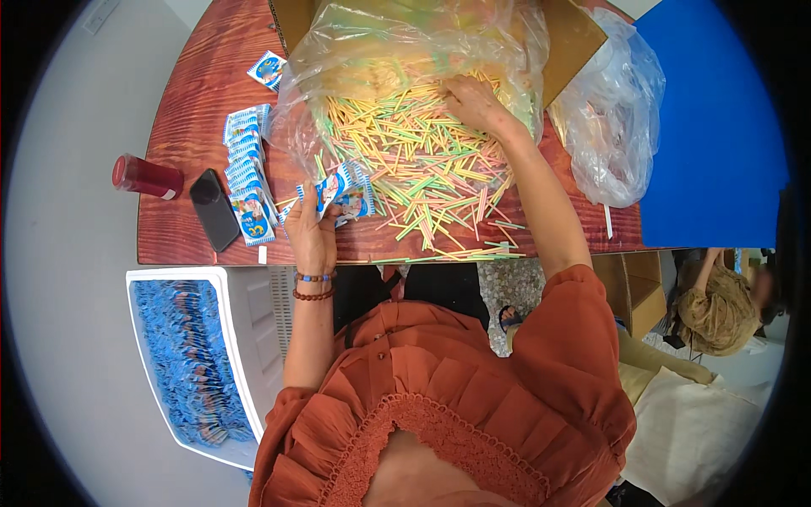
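Observation:
My left hand (311,235) is closed on a few blue-and-white packets (345,190), fanned out above the near side of the table. Right of them spreads a big loose heap of thin sticks (422,160) in yellow, green and pink, partly on clear plastic. My right hand (475,103) reaches over the far right part of this heap. Its fingers are bent down among the sticks, and whatever they pinch is hidden. Beside my left hand, an overlapping row of similar packets (247,173) lies on the red wooden table (198,84).
Behind the heap, a cardboard box (578,51) lined with clear plastic (372,38) opens toward me. A clear bag (610,127) sits to the right. On the left are a phone (214,209) and a red bottle (148,176). Below stands a white bin (224,338) of blue packets.

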`<action>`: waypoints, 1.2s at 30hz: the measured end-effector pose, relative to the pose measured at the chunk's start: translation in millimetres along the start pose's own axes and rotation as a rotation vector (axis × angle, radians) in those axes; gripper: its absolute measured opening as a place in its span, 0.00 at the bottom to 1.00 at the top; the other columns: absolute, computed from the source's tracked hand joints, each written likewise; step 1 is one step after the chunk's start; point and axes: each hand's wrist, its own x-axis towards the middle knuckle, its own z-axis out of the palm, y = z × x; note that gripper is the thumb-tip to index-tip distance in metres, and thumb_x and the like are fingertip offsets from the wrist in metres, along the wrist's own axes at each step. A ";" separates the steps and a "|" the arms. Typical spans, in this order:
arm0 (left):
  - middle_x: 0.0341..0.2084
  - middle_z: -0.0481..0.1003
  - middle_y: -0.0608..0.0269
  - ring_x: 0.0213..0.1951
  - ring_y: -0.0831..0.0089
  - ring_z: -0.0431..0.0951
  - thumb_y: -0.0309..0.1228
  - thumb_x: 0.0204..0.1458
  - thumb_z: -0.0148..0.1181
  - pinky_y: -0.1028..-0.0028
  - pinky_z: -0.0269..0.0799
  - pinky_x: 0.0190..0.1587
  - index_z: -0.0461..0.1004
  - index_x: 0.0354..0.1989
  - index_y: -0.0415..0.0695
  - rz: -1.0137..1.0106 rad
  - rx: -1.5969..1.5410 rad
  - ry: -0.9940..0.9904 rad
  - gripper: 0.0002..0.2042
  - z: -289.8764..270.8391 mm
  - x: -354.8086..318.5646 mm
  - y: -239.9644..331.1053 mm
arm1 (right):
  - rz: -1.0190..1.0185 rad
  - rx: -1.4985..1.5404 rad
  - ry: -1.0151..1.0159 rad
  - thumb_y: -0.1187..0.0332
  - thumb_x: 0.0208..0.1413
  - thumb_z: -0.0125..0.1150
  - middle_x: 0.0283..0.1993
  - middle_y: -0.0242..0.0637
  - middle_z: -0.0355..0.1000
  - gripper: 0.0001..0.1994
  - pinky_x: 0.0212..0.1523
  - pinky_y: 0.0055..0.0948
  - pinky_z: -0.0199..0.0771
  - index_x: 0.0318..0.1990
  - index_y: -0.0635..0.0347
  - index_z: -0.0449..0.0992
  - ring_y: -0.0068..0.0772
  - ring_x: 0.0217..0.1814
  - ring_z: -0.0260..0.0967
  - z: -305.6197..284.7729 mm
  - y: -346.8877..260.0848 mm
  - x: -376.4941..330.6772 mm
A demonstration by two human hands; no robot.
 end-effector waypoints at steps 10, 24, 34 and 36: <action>0.28 0.78 0.64 0.27 0.79 0.74 0.36 0.59 0.57 0.78 0.72 0.30 0.76 0.31 0.40 0.015 0.000 0.017 0.11 -1.4 -1.9 1.9 | -0.216 -0.334 -0.069 0.68 0.50 0.55 0.48 0.48 0.69 0.11 0.57 0.44 0.57 0.39 0.64 0.75 0.45 0.57 0.63 16.2 -29.2 3.8; 0.28 0.78 0.63 0.26 0.78 0.73 0.35 0.59 0.56 0.78 0.71 0.31 0.76 0.31 0.40 -0.021 -0.043 -0.012 0.11 3.7 -4.5 2.3 | 0.205 0.684 0.085 0.64 0.64 0.49 0.47 0.40 0.72 0.18 0.54 0.30 0.65 0.55 0.67 0.68 0.34 0.50 0.69 19.5 -2.6 -4.0; 0.22 0.73 0.65 0.24 0.76 0.70 0.36 0.60 0.56 0.72 0.71 0.32 0.74 0.28 0.41 -0.090 -0.157 -0.041 0.12 12.5 -8.7 1.1 | 0.228 1.899 0.200 0.70 0.65 0.46 0.33 0.36 0.69 0.06 0.49 0.35 0.72 0.45 0.63 0.64 0.38 0.41 0.71 19.0 -39.9 -10.8; 0.22 0.72 0.64 0.25 0.75 0.70 0.36 0.60 0.56 0.72 0.71 0.33 0.73 0.28 0.41 -0.080 -0.175 -0.056 0.12 15.6 -6.6 -2.5 | 0.229 2.011 0.167 0.71 0.65 0.46 0.34 0.37 0.69 0.05 0.55 0.40 0.71 0.41 0.63 0.65 0.38 0.40 0.72 21.2 -69.2 -17.5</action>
